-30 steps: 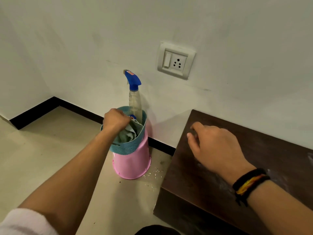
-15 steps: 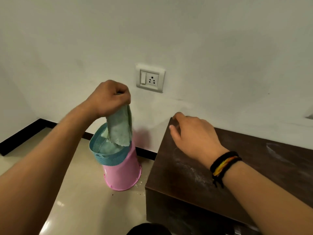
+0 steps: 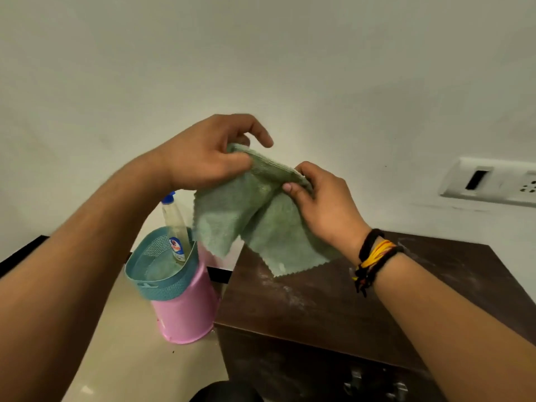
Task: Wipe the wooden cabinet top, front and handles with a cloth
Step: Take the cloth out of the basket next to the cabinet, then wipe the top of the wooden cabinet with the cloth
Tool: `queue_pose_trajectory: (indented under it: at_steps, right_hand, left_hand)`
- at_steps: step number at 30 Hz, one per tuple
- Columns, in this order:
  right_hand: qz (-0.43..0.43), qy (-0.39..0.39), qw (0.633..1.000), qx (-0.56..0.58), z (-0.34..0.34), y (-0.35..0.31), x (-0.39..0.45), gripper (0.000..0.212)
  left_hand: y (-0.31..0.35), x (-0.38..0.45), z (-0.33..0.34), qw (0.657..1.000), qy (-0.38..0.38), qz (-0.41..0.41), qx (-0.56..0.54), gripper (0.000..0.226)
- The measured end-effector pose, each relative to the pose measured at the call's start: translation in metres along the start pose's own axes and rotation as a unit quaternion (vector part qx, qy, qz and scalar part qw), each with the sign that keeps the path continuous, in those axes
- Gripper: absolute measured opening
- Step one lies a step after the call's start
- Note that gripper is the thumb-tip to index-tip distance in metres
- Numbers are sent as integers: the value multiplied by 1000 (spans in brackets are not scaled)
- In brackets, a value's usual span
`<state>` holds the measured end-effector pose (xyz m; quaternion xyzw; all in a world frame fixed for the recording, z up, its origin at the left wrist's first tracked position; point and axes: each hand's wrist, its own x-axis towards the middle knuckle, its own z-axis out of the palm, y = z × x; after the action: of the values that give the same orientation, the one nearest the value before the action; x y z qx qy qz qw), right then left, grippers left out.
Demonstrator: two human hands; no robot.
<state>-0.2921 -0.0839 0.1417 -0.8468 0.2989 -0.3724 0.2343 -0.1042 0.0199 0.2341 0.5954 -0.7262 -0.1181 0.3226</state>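
Plain off-white wall [image 3: 319,68] fills most of my view, matte, a few faint scuffs. White switch-and-socket plate [image 3: 490,181] sits on it at the right edge (rocker switch plus pin holes, partly cut off by the frame). Black skirting [image 3: 20,253] runs along the wall base at left; another short piece shows further right, low on the wall. Floor [image 3: 121,358] is glossy cream tile, with a small bright reflection near the bottom left. A few dark specks on it near the middle. Light is soft and even with a slight greenish cast, and shadows on the wall are weak. No window in view.
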Motion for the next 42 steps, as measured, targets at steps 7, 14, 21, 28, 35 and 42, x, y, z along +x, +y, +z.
queue_pose_trajectory:
  at_steps: [7, 14, 21, 28, 35, 42]
  right_hand:
    - [23, -33, 995, -95, -47, 22, -14, 14]
    - [7, -115, 991, -65, -49, 26, -18, 15]
    - [12, -39, 990, -135, -39, 38, -11, 18]
    - [187, -19, 970, 152, -15, 25, -10, 20]
    - [256, -81, 922, 278, -23, 36, -12, 34]
    - [171, -179, 966, -78, -37, 89, -36, 32]
  left_hand:
    - [-6, 1, 45, 976, -13, -57, 209, 33]
    - [1, 13, 91, 977, -141, -86, 133, 36]
    - [-13, 36, 115, 982, 41, -171, 66, 31]
    - [-12, 33, 143, 962, 88, -224, -130, 36]
    - [-39, 31, 141, 961, 187, -133, 154, 13]
    - [-56, -34, 192, 899, -195, 10, 393, 52]
